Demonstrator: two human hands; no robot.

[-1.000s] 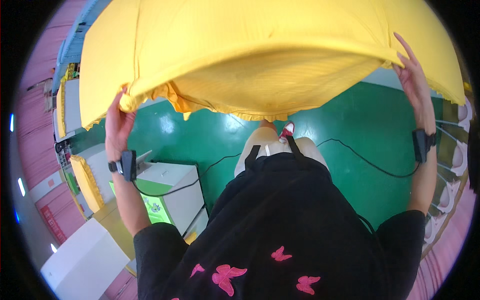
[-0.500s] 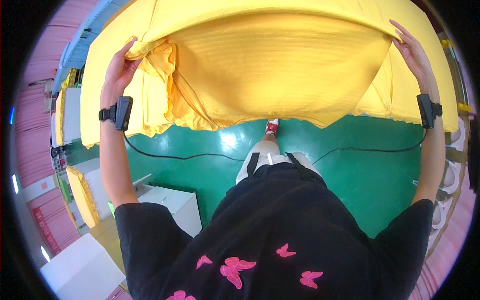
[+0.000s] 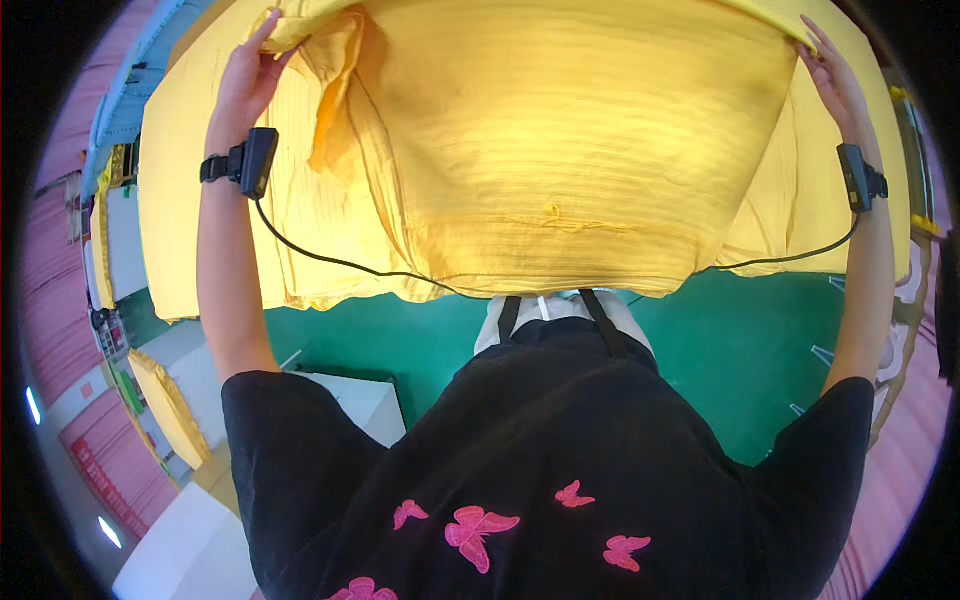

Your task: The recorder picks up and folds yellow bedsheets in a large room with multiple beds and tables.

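Nearest the camera, a black shirt [image 3: 560, 470] with pink butterfly figures fills the lower middle; both bare forearms rise from its short sleeves. Beyond the shirt lies a green floor [image 3: 400, 340], with a white box [image 3: 350, 395] at lower left and a yellow cushion [image 3: 165, 405] beside it. Each wrist carries a black strap-on device; a thin black cable [image 3: 330, 262] runs from the left device across the cloth, and another from the right. Farther up, a large yellow cloth [image 3: 560, 150] hangs spread between the raised arms, above the floor and in front of the person, its lower hem [image 3: 545, 222] level with a seam. The left hand [image 3: 243, 85] is closed on a bunched upper corner of the cloth, thumb and fingers pinching the fold. The right hand [image 3: 832, 82] grips the opposite upper edge, fingers extended along the fabric. At far left, blurred white equipment [image 3: 110, 240] stands by a pink wall.
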